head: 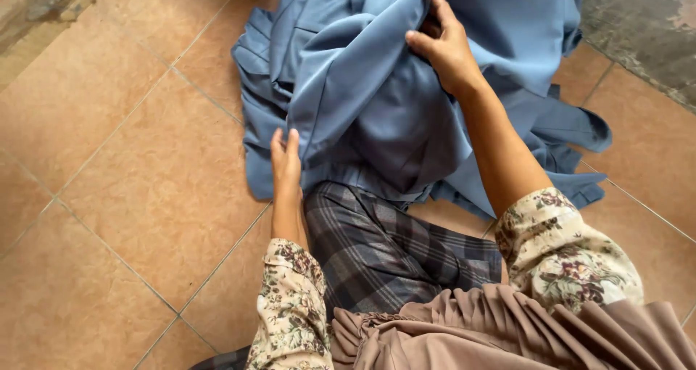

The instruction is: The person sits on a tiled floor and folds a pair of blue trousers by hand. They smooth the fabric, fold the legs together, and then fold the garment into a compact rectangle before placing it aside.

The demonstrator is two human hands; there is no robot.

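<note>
1. The blue garment [391, 116] lies bunched on the tiled floor [130, 196], toward twelve o'clock from the person; nothing looks folded yet.
2. The right hand [446, 47], at one o'clock, pinches a fold; the left hand [286, 160], at ten o'clock, lies flat, fingers together, on the hem.
3. A plaid cloth [391, 254] sits at six o'clock, partly hidden; the garment's top is cut off.

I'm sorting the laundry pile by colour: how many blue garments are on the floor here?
1 that I can tell: a blue garment bunched on the tiled floor. The right hand grips its top folds; the left hand presses its lower edge. More pieces may be hidden in the folds.
</note>
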